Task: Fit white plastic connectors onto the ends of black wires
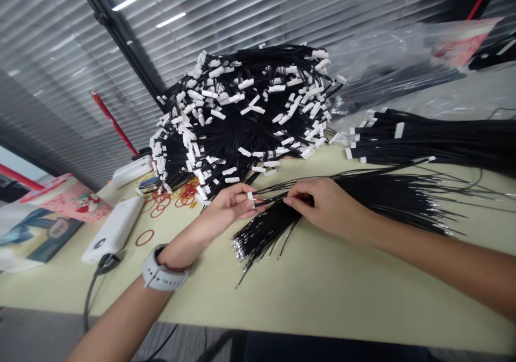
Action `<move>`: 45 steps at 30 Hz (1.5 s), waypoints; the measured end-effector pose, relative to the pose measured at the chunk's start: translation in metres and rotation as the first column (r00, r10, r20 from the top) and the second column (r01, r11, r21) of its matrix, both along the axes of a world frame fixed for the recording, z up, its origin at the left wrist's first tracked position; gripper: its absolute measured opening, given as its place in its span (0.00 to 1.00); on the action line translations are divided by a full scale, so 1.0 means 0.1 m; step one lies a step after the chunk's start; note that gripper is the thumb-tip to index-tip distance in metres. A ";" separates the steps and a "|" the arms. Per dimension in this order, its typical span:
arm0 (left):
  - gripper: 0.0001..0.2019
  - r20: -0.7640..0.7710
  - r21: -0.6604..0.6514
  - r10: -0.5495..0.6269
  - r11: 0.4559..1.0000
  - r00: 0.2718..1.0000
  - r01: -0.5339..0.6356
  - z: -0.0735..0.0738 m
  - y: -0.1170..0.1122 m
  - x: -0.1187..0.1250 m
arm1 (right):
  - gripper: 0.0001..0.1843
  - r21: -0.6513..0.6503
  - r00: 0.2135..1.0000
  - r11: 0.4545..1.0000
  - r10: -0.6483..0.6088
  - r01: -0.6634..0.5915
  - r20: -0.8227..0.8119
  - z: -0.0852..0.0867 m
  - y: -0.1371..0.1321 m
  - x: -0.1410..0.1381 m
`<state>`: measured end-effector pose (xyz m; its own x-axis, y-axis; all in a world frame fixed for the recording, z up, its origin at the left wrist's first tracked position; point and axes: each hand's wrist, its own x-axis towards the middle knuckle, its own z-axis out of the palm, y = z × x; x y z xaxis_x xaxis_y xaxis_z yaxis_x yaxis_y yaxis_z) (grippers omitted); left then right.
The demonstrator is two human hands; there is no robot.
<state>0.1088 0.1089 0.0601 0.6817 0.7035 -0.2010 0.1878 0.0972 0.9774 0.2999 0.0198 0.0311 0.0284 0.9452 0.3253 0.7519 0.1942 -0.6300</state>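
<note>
My left hand (233, 203) pinches a small white connector (250, 196) between thumb and fingers. Black wire leads from it toward my right hand (308, 198), whose thumb and forefinger are closed on a thin black wire (278, 198). Beneath and behind my right hand lies a bundle of loose black wires (387, 198) with bare metal terminals (242, 248) at its ends. A large heap of black cables with white connectors (250, 114) rises just behind my hands.
Red rubber bands (161, 207) lie left of the heap, near a white power bank (115, 230) with a cable plugged in. A pink cup (68, 198) with a red straw stands far left beside a box (44, 241). More connector cables (435, 136) and clear plastic bags (379, 61) lie at right.
</note>
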 end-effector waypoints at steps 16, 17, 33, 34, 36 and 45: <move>0.10 0.012 0.016 -0.045 0.999 0.999 0.045 0.01 0.06 -0.03 | 0.09 0.070 1.000 0.997 -0.011 0.013 -0.022 0.04 -0.03 0.00; 0.10 0.010 0.020 -0.048 0.999 0.999 0.048 0.01 0.06 -0.03 | 0.09 0.077 1.000 0.997 -0.006 0.008 -0.019 0.03 -0.03 -0.01; 0.07 -0.048 0.028 -0.096 0.995 0.994 0.098 0.04 0.02 -0.02 | 0.09 0.092 1.000 0.996 0.012 -0.012 -0.009 0.01 -0.02 -0.01; 0.07 -0.062 0.035 -0.106 0.994 0.992 0.108 0.03 0.03 -0.03 | 0.08 0.090 1.000 0.996 0.015 -0.013 -0.011 0.00 -0.02 -0.01; 0.07 -0.078 0.047 -0.118 0.991 0.990 0.122 0.02 0.03 -0.03 | 0.08 0.087 1.000 0.996 0.022 -0.022 -0.007 0.00 -0.02 -0.01; 0.07 -0.114 0.132 -0.177 0.972 0.978 0.192 0.03 0.00 -0.02 | 0.09 0.070 1.000 0.997 0.031 -0.031 0.004 0.01 -0.04 -0.04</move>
<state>0.1073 0.1092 0.0628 0.7837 0.5937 -0.1824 0.2876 -0.0867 0.9538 0.2954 0.0162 0.0325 -0.0014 0.9205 0.3906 0.7464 0.2609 -0.6122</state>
